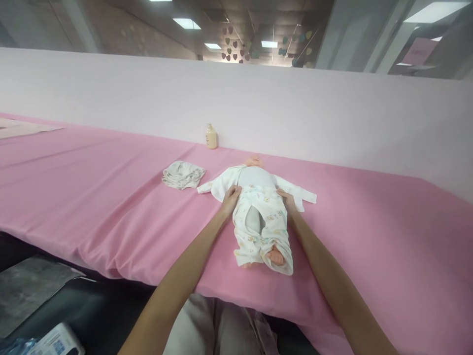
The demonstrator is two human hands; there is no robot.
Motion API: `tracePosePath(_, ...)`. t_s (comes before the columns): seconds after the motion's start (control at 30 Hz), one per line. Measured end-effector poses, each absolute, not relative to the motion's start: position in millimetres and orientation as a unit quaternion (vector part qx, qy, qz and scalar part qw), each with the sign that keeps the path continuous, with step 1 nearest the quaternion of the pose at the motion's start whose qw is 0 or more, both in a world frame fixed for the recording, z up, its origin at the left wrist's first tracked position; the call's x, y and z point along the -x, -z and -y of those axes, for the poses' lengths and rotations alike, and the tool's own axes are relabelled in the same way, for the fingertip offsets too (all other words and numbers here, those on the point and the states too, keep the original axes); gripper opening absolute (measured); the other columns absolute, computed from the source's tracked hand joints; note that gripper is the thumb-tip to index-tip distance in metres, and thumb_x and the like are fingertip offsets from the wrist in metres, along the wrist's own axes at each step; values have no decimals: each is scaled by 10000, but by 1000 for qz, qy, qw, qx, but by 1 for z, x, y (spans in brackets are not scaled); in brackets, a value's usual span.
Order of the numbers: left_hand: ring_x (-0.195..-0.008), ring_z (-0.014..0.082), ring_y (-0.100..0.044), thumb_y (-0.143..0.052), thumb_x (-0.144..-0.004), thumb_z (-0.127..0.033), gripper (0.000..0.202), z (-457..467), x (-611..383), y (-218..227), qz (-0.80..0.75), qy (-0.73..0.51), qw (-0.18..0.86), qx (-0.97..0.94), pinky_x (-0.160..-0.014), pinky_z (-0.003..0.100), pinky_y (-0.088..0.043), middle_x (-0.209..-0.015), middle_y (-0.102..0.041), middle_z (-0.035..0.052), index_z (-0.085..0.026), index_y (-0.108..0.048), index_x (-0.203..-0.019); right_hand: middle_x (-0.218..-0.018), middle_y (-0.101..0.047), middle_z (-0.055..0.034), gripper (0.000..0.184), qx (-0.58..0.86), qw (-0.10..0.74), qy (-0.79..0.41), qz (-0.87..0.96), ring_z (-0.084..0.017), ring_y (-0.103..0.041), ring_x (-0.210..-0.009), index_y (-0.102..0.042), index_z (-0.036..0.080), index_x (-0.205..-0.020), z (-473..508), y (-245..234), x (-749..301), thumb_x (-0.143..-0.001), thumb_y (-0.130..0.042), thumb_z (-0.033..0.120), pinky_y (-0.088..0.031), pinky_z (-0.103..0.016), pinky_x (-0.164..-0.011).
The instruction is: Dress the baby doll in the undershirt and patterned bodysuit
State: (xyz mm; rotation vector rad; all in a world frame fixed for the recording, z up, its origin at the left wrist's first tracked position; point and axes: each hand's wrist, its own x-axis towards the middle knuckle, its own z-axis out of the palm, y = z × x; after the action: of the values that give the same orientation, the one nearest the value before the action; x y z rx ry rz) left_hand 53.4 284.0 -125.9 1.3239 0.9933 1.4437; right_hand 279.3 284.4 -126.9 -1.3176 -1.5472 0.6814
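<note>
A baby doll lies on its back on the pink sheet, its head toward the wall and its feet toward me. White patterned baby pants cover its legs up to the waist, and one foot pokes out of a leg opening. A white baby shirt lies spread open under the torso with its sleeves out. At the waistband, my left hand is closed on the left edge of the pants. My right hand grips the waistband's right edge, its fingers partly hidden.
A folded patterned cloth lies left of the doll. Against the white wall stands a bottle of pale yellow liquid. Another pale cloth lies at far left. Below the table edge is a black chair with a white package.
</note>
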Motion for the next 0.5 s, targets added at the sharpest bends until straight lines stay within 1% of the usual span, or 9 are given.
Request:
tracePosePath(0.1,-1040,179,-491,-498,-831,-392,230,-288,-47,123,-420,-553,314,-647,-891,283,-383,-1033,-544,55,-184,-491,-734,-675,-542,-25,353,528,506,-290,618,-178,-513,-674,-442,206,-600,-291,125,-280,-714,-486,536,-427,-312,-642)
tracePosePath(0.17,-1049,186,-490,-451,-860,-373,200,-292,-44,119,-416,-513,244,-710,-903,299,-367,-1073,-542,68,-192,-496,-788,-833,-580,-41,338,512,531,-269,619,-180,-523,-811,-437,196,-582,-296,120,-279,-668,-553,502,-414,-300,-736)
tracePosePath(0.2,-1005,190,-507,-429,-872,-374,198,-295,-42,116,-419,-488,216,-735,-879,307,-370,-1035,-556,66,-198,-494,-810,-884,-582,-44,329,508,542,-257,619,-179,-516,-850,-443,193,-585,-298,117,-277,-660,-565,489,-403,-294,-766)
tracePosePath(0.23,-939,196,-523,-419,-877,-378,196,-299,-41,113,-424,-465,194,-753,-841,312,-374,-970,-568,59,-204,-490,-822,-878,-579,-40,323,511,547,-245,617,-173,-508,-843,-449,193,-593,-302,115,-276,-663,-565,486,-395,-287,-766)
tracePosePath(0.3,-788,206,-526,-435,-870,-386,189,-308,-41,106,-440,-431,171,-769,-751,311,-367,-798,-557,33,-215,-474,-798,-720,-531,-5,335,540,543,-229,601,-148,-471,-715,-435,200,-606,-309,114,-272,-683,-544,508,-384,-272,-688)
tracePosePath(0.37,-655,202,-494,-489,-846,-368,182,-318,-44,101,-460,-434,184,-753,-684,299,-339,-636,-489,-1,-224,-450,-742,-575,-402,34,380,579,536,-221,574,-128,-386,-602,-381,212,-586,-318,116,-270,-690,-524,548,-351,-261,-604)
tracePosePath(0.4,-611,196,-473,-515,-833,-350,187,-323,-47,100,-473,-447,197,-733,-664,293,-324,-582,-449,-16,-227,-438,-715,-544,-347,43,409,593,535,-220,560,-124,-353,-577,-346,217,-569,-322,119,-270,-689,-518,568,-338,-261,-580)
tracePosePath(0.43,-582,187,-454,-534,-823,-333,202,-327,-49,100,-488,-464,213,-708,-649,287,-310,-549,-418,-27,-228,-427,-688,-530,-316,46,435,604,534,-222,549,-123,-337,-567,-316,222,-556,-326,122,-271,-689,-514,586,-333,-263,-568)
tracePosePath(0.5,-560,165,-418,-557,-811,-314,257,-333,-54,104,-524,-502,248,-642,-630,275,-287,-526,-387,-40,-222,-397,-631,-520,-319,40,463,620,525,-236,532,-129,-345,-563,-298,227,-542,-330,128,-273,-693,-509,611,-344,-273,-562)
